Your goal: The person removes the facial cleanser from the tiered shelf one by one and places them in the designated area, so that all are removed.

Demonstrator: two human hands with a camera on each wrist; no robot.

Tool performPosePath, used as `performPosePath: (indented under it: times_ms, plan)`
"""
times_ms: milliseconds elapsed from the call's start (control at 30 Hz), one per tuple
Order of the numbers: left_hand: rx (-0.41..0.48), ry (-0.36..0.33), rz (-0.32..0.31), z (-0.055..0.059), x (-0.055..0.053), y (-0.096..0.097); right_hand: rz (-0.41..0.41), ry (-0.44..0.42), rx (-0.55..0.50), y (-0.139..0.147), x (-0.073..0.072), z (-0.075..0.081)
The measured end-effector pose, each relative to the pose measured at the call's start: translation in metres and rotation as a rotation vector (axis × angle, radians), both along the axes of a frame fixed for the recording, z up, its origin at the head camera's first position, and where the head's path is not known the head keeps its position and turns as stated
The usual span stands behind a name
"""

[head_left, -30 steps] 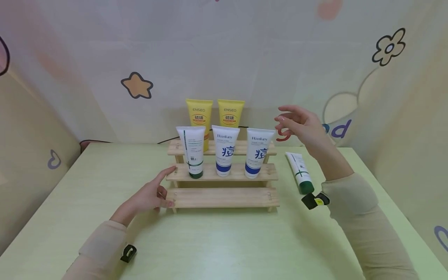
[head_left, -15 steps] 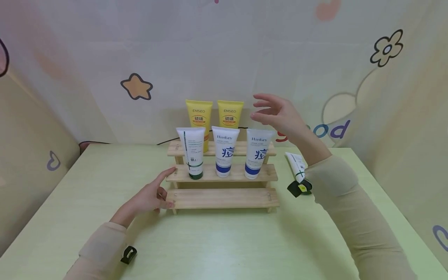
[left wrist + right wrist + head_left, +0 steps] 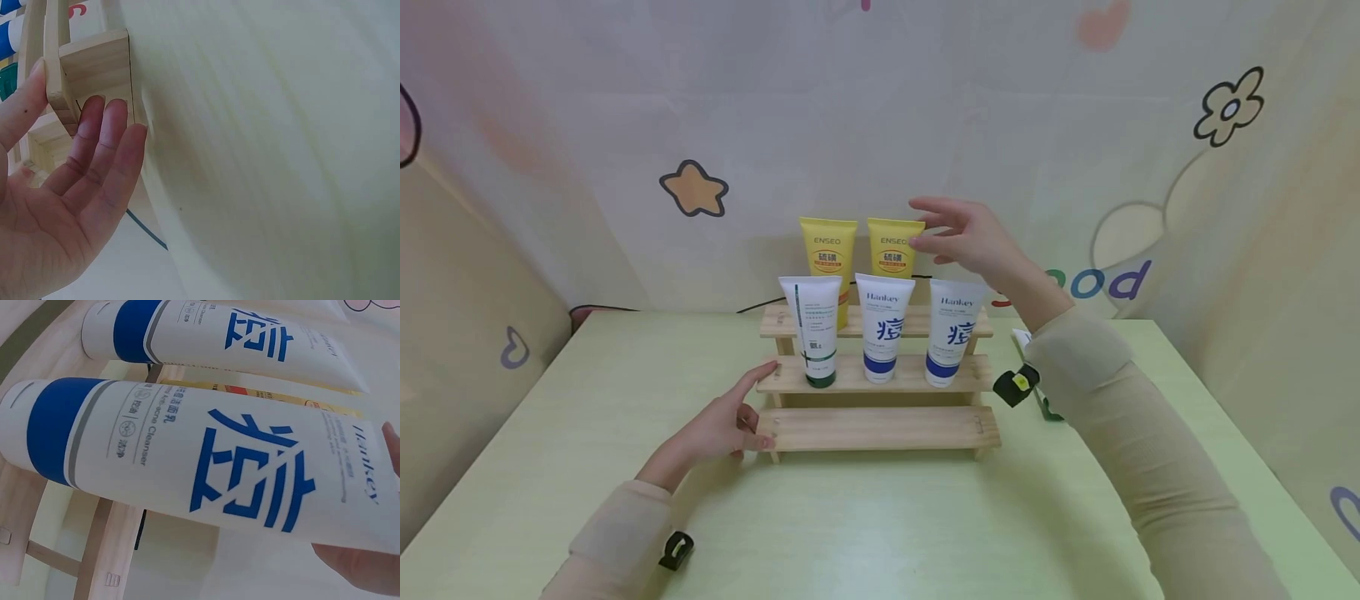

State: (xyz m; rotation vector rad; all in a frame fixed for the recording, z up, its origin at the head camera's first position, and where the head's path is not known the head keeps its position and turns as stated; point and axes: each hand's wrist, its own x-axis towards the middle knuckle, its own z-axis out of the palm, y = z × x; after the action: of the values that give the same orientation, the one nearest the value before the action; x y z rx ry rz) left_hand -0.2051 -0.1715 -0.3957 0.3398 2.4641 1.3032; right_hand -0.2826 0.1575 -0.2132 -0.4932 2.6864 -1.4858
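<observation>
A three-step wooden rack (image 3: 880, 429) stands on the table. My left hand (image 3: 718, 429) holds its left end, index finger at the middle shelf and thumb on the lowest one; other fingers bend beside the end (image 3: 103, 150). My right hand (image 3: 966, 237) reaches over the back right, fingers spread around the upper right edge of a yellow tube (image 3: 892, 250). Another yellow tube (image 3: 829, 242) shares the top shelf. On the middle shelf stand a white tube with green cap (image 3: 812, 325) and two white tubes with blue bands, left (image 3: 883, 321) and right (image 3: 953, 321).
A white tube with a green cap (image 3: 1051, 410) lies on the table right of the rack, partly hidden by my right forearm. A printed curtain (image 3: 880, 125) hangs behind the table. A dark cable (image 3: 760, 306) runs behind the rack.
My right hand has moved left from beside the rack, over the right white tube, to the right yellow tube. The left hand stays on the rack, and the tubes keep their places.
</observation>
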Motion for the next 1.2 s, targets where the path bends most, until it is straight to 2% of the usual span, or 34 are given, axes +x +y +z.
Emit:
performPosePath:
  times_ms: [200,567,933,1200]
  plan:
    - [0.014,0.002,-0.01,0.002,0.001,0.0,-0.011,-0.05,0.06,-0.005,-0.009,0.002]
    - [0.029,-0.009,-0.009,-0.001,0.001,0.0,-0.055,-0.093,0.071,-0.009,-0.016,0.0]
    - [0.033,-0.024,-0.004,0.001,0.0,0.0,-0.114,-0.117,-0.014,-0.013,-0.021,0.003]
    - [0.025,-0.031,0.003,0.002,0.001,0.001,-0.12,-0.067,-0.067,-0.006,-0.018,0.002]
